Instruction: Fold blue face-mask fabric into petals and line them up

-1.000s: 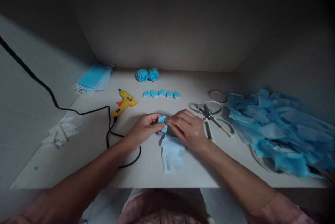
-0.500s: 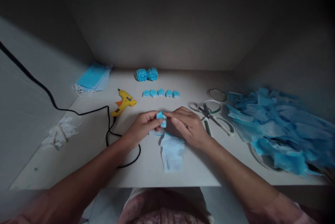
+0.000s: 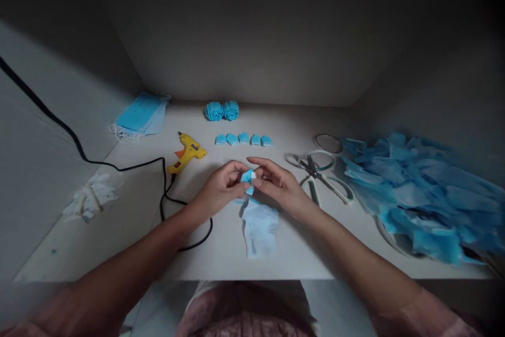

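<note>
Between my two hands is a small folded blue piece (image 3: 248, 176) with a white part at its right side. My left hand (image 3: 223, 184) pinches its left side with thumb and fingers. The thumb and a finger of my right hand (image 3: 280, 187) close on its white right edge, with the index finger raised above. Just below lies a pale blue fabric piece (image 3: 260, 229) on the table. Beyond my hands, several small folded blue pieces (image 3: 243, 138) form a row, and two rolled blue rosettes (image 3: 222, 111) sit behind them.
A yellow glue gun (image 3: 187, 153) with a black cord (image 3: 130, 167) lies at left, near white scraps (image 3: 94, 197) and stacked blue masks (image 3: 140, 113). Scissors (image 3: 333, 184), rings of tape (image 3: 328, 143) and a large blue fabric pile (image 3: 422, 195) are at right.
My right hand has shifted slightly left and now grips the piece's right edge, its index finger lifted. The folded piece has turned and tilted between my hands.
</note>
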Demonstrator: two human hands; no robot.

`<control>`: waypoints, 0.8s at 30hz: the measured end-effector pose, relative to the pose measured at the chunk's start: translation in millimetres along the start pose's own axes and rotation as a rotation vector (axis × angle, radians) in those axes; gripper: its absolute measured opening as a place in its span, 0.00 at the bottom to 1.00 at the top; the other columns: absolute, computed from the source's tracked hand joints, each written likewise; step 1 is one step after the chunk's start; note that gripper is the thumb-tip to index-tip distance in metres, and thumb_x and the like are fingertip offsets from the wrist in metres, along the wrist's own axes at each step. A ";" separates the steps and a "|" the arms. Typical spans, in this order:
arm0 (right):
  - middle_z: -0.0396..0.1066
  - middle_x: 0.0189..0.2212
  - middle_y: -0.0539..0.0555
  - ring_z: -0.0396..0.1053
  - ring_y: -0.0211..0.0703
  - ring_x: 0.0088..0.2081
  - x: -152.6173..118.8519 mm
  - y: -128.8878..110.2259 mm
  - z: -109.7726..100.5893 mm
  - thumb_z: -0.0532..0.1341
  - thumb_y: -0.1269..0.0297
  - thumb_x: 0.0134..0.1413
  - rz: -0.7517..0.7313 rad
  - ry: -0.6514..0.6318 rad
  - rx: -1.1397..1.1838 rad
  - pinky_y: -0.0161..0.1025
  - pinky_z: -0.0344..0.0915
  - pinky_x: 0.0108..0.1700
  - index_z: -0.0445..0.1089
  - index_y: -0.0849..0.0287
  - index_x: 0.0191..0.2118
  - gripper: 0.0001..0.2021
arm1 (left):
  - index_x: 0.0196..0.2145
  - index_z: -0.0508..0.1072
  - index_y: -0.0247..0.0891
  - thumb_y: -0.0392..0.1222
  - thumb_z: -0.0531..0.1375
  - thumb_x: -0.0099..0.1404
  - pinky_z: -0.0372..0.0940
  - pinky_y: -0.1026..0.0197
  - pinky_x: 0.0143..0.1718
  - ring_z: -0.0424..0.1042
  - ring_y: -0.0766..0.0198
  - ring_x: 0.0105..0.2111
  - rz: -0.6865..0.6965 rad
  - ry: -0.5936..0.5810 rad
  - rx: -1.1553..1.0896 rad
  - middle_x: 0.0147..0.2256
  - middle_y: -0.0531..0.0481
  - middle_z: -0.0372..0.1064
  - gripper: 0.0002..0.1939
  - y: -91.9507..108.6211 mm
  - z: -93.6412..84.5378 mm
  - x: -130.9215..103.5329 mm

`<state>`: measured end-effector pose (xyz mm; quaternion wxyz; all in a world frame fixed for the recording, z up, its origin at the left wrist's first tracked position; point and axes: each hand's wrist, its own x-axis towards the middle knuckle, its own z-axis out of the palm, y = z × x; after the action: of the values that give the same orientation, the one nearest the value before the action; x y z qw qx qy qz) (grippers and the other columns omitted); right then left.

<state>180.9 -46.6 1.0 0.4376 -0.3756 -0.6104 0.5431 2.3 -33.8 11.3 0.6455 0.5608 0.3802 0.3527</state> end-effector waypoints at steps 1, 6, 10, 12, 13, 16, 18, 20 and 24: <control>0.66 0.32 0.49 0.66 0.36 0.31 0.3 0.7 0.4 0.64 0.59 0.55 0.010 0.003 0.008 0.36 0.64 0.34 0.65 0.55 0.55 0.22 | 0.39 0.64 0.38 0.41 0.63 0.54 0.62 0.66 0.28 0.64 0.71 0.24 0.000 -0.003 0.000 0.27 0.57 0.67 0.15 0.7 0.0 -0.8; 0.64 0.29 0.47 0.64 0.35 0.29 1.2 3.4 0.4 0.62 0.59 0.56 0.008 0.056 -0.003 0.34 0.62 0.31 0.65 0.56 0.56 0.22 | 0.44 0.66 0.37 0.44 0.61 0.57 0.62 0.64 0.30 0.67 0.68 0.26 -0.008 -0.003 0.030 0.28 0.54 0.68 0.17 6.5 -1.6 -3.5; 0.64 0.28 0.47 0.63 0.35 0.28 0.7 2.3 -0.3 0.63 0.59 0.55 -0.017 0.094 -0.045 0.33 0.62 0.30 0.65 0.56 0.56 0.23 | 0.33 0.68 0.36 0.47 0.60 0.57 0.58 0.65 0.27 0.63 0.68 0.24 -0.023 0.052 0.148 0.24 0.55 0.65 0.11 4.5 -5.2 -1.8; 0.65 0.28 0.47 0.64 0.35 0.29 0.3 0.4 -1.2 0.62 0.57 0.56 -0.013 0.102 -0.042 0.34 0.63 0.31 0.66 0.55 0.56 0.22 | 0.26 0.67 0.36 0.47 0.59 0.57 0.56 0.66 0.26 0.60 0.69 0.23 -0.005 0.076 0.216 0.22 0.55 0.62 0.11 1.7 -6.6 -1.0; 0.66 0.28 0.48 0.65 0.36 0.29 0.1 -0.8 -1.9 0.61 0.56 0.58 -0.008 0.107 -0.030 0.34 0.64 0.32 0.67 0.55 0.56 0.21 | 0.25 0.66 0.36 0.47 0.59 0.57 0.55 0.66 0.25 0.59 0.70 0.23 0.005 0.085 0.240 0.22 0.56 0.62 0.11 0.5 -7.1 -0.8; 0.70 0.31 0.51 0.68 0.37 0.32 0.2 -3.9 -3.8 0.57 0.54 0.62 0.003 0.139 0.009 0.37 0.67 0.37 0.69 0.55 0.54 0.19 | 0.25 0.67 0.37 0.46 0.58 0.59 0.54 0.66 0.25 0.59 0.70 0.23 0.028 0.082 0.274 0.22 0.56 0.61 0.11 -2.0 -6.9 -1.5; 0.70 0.32 0.51 0.68 0.37 0.32 0.5 -4.5 -4.4 0.58 0.54 0.61 0.000 0.139 0.017 0.37 0.67 0.37 0.70 0.55 0.54 0.19 | 0.25 0.67 0.37 0.46 0.58 0.59 0.54 0.66 0.25 0.59 0.69 0.23 0.042 0.059 0.297 0.22 0.56 0.61 0.11 -3.0 -5.9 -2.3; 0.69 0.30 0.50 0.66 0.36 0.31 1.0 -3.9 -4.0 0.62 0.55 0.57 -0.015 0.120 0.025 0.36 0.65 0.35 0.70 0.55 0.53 0.20 | 0.25 0.66 0.36 0.46 0.58 0.58 0.54 0.66 0.25 0.59 0.69 0.23 0.053 0.035 0.313 0.22 0.56 0.60 0.11 -3.7 -4.8 -2.9; 0.67 0.28 0.47 0.65 0.34 0.29 2.0 -1.0 -2.6 0.65 0.59 0.54 -0.041 0.140 0.047 0.34 0.62 0.33 0.70 0.55 0.52 0.19 | 0.23 0.66 0.36 0.47 0.57 0.60 0.54 0.66 0.26 0.59 0.69 0.23 0.048 0.031 0.312 0.21 0.56 0.60 0.13 -2.5 -4.2 -4.0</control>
<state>182.7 -43.9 2.3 0.4987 -0.3897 -0.5731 0.5205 -3.3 -35.7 8.9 0.5360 0.6577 0.4267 0.3132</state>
